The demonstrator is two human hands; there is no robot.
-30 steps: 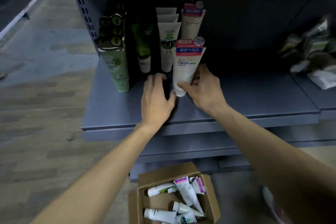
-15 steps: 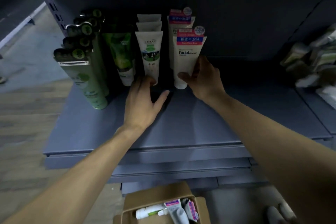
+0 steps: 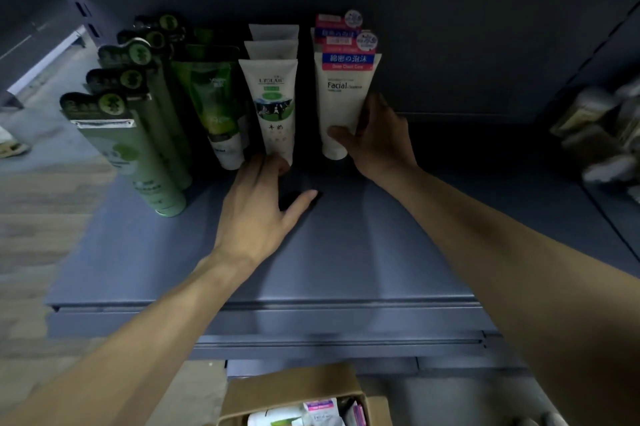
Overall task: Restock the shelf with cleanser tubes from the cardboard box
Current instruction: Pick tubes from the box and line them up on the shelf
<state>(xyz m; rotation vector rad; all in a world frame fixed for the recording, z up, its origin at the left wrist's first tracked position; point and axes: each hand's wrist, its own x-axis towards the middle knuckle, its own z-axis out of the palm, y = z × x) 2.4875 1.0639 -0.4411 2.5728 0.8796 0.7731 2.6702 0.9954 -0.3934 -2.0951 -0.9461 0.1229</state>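
A white Facial cleanser tube with a pink and blue top stands cap-down on the grey shelf, in front of two like it. My right hand grips its lower part between thumb and fingers. My left hand lies flat on the shelf with fingers spread, its fingertips touching the cap of the white milk cleanser tube to the left. The cardboard box sits on the floor below the shelf, with several tubes inside.
Rows of green tubes and a darker green tube stand at the shelf's left. Packets pile up on the neighbouring shelf at the right. A slotted upright marks the shelf's left end.
The Facial tube has been pushed back against the row behind it, with my right hand still on it. My left hand slid forward to the milk tube's cap. The view moved closer.
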